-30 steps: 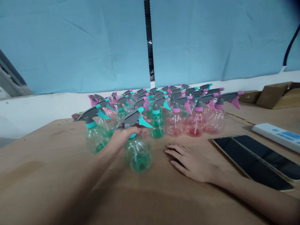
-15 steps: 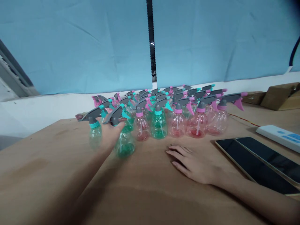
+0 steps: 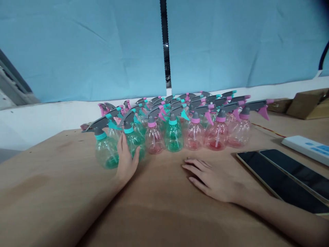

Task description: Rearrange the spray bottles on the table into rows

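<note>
My left hand (image 3: 127, 160) is open, its fingers stretched upward and its thumb apart, against the near side of a green spray bottle (image 3: 137, 139) with a turquoise collar. Whether the palm presses on that bottle I cannot tell. Left of the hand stands another green spray bottle (image 3: 102, 151), upright. A pink spray bottle (image 3: 155, 141) and a green one (image 3: 174, 136) stand to the right in the front row. My right hand (image 3: 210, 176) lies flat on the table, fingers a little spread and holding nothing, in front of a pink spray bottle (image 3: 194, 138).
Several more spray bottles with grey heads (image 3: 196, 103) crowd behind the front row. Two dark-screened phones (image 3: 280, 181) lie at right, near a white power strip (image 3: 305, 147). Cardboard boxes (image 3: 305, 104) sit at the back right, before a blue-covered wall (image 3: 218, 44).
My left hand has let go of the green bottle's neck and come down in front of its body. The bottle now stands upright in the front row. My right hand has stayed still.
</note>
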Demonstrator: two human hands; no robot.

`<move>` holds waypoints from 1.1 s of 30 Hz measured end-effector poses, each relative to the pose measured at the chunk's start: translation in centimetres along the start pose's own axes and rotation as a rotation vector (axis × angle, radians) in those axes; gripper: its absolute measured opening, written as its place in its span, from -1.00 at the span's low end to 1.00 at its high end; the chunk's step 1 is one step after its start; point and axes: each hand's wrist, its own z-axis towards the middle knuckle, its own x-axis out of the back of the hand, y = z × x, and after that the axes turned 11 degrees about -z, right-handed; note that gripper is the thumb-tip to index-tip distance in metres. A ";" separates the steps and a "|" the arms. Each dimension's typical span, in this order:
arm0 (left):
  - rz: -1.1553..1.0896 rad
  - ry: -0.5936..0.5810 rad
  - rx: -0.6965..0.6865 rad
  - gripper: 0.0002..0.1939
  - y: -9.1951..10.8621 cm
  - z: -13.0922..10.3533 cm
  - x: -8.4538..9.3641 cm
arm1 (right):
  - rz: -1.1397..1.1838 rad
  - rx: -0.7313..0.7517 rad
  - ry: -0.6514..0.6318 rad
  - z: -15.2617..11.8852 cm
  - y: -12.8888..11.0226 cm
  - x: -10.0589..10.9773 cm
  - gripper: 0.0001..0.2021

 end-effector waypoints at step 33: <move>-0.054 -1.048 -0.233 -0.41 8.4 -1.8 -2.3 | -0.041 0.019 0.046 0.2 -0.2 0.4 -0.60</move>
